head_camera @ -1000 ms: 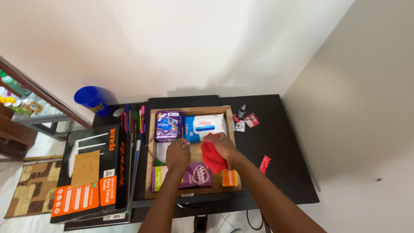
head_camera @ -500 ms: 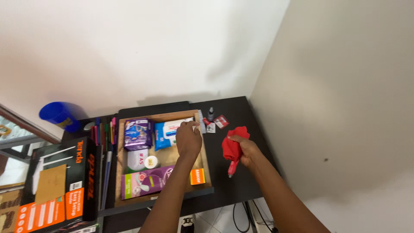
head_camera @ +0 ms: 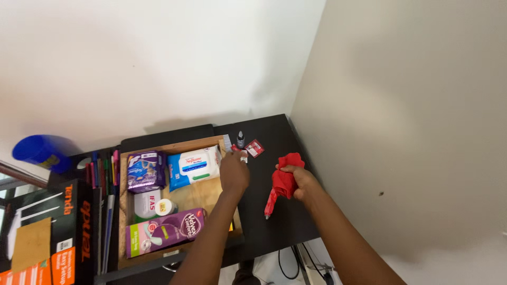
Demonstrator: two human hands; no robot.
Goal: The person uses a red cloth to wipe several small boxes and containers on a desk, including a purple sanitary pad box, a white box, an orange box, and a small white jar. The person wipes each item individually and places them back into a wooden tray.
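My right hand (head_camera: 300, 182) grips a crumpled red cloth (head_camera: 285, 173) above the black table (head_camera: 274, 216), right of a wooden tray (head_camera: 198, 195). A slim red packet (head_camera: 270, 203) lies on the table just below the cloth. My left hand (head_camera: 234, 171) reaches over the tray's right rim, its fingertips at a small white item near the tray's far right corner; I cannot tell if it holds it. Inside the tray lie a blue and white wipes pack (head_camera: 193, 166), a purple pack (head_camera: 144, 170) and a long purple and green pack (head_camera: 165, 231).
A small dark bottle (head_camera: 240, 139) and a red card (head_camera: 254, 148) sit at the table's back edge. Coloured pens (head_camera: 103, 174) lie left of the tray, beside a black and orange box (head_camera: 45, 232). A blue cup (head_camera: 39, 152) stands far left. A wall closes the right side.
My right hand carried the red cloth out of the tray to the table on the right. My left hand moved from the tray's middle to its far right corner. The view swung right.
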